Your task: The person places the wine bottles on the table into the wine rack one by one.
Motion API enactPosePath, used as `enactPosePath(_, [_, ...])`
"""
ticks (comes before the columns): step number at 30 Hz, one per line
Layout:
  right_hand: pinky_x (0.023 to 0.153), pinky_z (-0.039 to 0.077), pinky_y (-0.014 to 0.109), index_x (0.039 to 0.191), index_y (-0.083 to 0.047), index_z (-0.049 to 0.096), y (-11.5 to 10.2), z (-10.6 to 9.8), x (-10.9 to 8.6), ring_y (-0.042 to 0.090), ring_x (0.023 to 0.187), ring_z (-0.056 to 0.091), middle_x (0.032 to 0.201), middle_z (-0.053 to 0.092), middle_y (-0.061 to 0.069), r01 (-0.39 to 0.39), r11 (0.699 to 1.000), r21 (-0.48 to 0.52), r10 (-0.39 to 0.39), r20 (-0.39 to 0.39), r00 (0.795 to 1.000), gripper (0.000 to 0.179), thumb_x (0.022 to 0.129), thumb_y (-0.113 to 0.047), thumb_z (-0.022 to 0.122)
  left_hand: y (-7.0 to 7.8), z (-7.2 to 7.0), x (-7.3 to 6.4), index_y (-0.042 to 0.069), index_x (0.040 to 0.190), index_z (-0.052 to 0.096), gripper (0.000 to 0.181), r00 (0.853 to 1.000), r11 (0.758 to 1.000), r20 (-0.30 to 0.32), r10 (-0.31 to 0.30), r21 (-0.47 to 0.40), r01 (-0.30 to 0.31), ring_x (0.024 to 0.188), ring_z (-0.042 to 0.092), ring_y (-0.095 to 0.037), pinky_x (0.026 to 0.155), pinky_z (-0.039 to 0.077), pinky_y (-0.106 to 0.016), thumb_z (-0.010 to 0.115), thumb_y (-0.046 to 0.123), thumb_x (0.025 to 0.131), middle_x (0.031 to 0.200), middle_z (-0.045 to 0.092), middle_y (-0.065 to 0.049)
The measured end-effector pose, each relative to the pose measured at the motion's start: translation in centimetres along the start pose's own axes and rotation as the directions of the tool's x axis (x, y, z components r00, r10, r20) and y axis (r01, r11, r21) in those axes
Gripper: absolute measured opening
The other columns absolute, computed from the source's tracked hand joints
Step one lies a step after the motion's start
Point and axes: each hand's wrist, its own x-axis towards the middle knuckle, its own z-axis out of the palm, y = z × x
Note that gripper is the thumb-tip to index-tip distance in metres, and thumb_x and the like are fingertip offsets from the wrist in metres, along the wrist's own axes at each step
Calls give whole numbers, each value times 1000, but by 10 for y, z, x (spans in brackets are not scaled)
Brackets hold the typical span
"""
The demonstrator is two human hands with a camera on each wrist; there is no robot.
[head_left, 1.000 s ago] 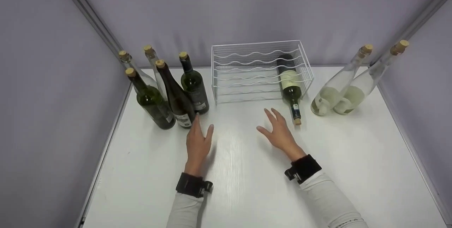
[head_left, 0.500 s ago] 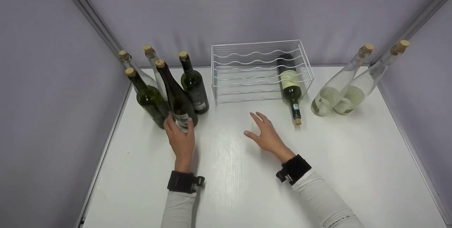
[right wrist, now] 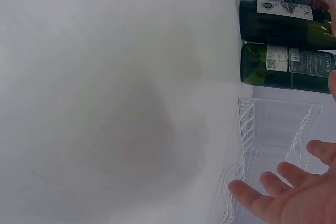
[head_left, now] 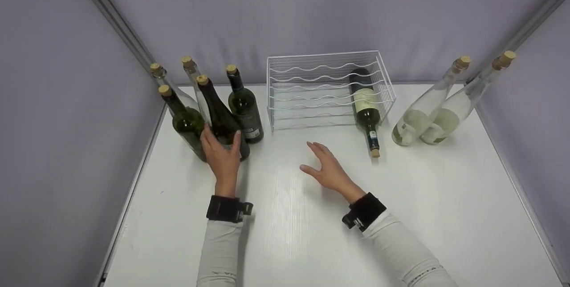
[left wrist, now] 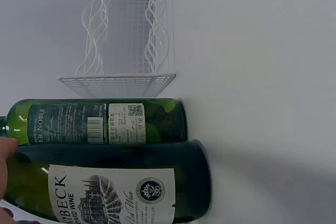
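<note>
My left hand (head_left: 222, 157) grips a dark wine bottle (head_left: 221, 115) standing upright at the left, fingers along its left side and thumb on its right. Its white label (left wrist: 112, 195) shows in the left wrist view, where the thumb (left wrist: 4, 153) lies against the glass. A green wine bottle (head_left: 189, 122) stands close at the left of that hand, and another dark green bottle (head_left: 246, 115) is just behind and right. My right hand (head_left: 330, 173) hovers over the table with fingers spread, holding nothing; the right wrist view shows its fingers (right wrist: 252, 195) extended.
A white wire wine rack (head_left: 311, 104) stands by the back wall. One bottle (head_left: 367, 109) lies in its right end, corked neck forward. Two clear corked bottles (head_left: 416, 118) stand at the right. More clear bottles (head_left: 189, 66) stand behind the green ones at the left.
My left hand has moved left and forward from beside the dark bottle to around its body. The right hand has drifted left, away from the racked bottle. The bottles have not moved.
</note>
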Motion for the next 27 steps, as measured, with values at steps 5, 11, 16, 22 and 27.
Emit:
enactPosePath(5, [114, 25, 49, 154, -12, 32, -10, 1, 5, 33, 143, 28, 156, 29, 17, 10, 1000, 20, -10, 16, 1000, 78, 93, -48, 64, 0, 4, 4, 1, 150, 31, 86, 1000, 1000, 28, -13, -5, 13, 136, 38, -30, 105, 38, -46, 73, 41, 88, 145, 38, -18])
enactPosePath(11, [114, 25, 49, 155, -12, 31, -18, 3, 7, 32, 143, 28, 156, 30, 16, 24, 999, 25, -25, 30, 999, 78, 93, -50, 62, -3, 7, 6, 3, 153, 24, 88, 998, 999, 64, -25, -28, 27, 137, 36, -31, 108, 35, -47, 73, 39, 89, 149, 36, -19])
enactPosePath(16, [114, 25, 48, 155, -12, 31, -20, 3, 7, 31, 143, 28, 155, 30, 15, 22, 999, 42, -23, 35, 999, 78, 93, -47, 64, -7, 7, 8, 0, 151, 28, 86, 999, 998, 52, 13, -55, -10, 135, 38, -33, 108, 34, -46, 75, 35, 88, 143, 40, -21])
enactPosePath(22, [114, 24, 48, 156, -18, 27, -23, 3, 7, 29, 144, 26, 157, 29, 13, 13, 999, 48, -14, 20, 1000, 79, 93, -45, 66, -8, 4, 9, 1, 148, 34, 85, 998, 993, 59, 29, -114, -22, 132, 41, -33, 106, 36, -48, 79, 34, 84, 139, 45, -19])
enactPosePath(27, [114, 23, 50, 157, -21, 25, -25, 1, 6, 29, 145, 25, 157, 29, 12, 18, 998, 53, -19, 16, 1000, 81, 92, -47, 66, -6, 1, 5, 0, 146, 39, 84, 997, 988, 49, 61, -145, -53, 127, 45, -33, 103, 39, -48, 82, 31, 81, 136, 48, -19])
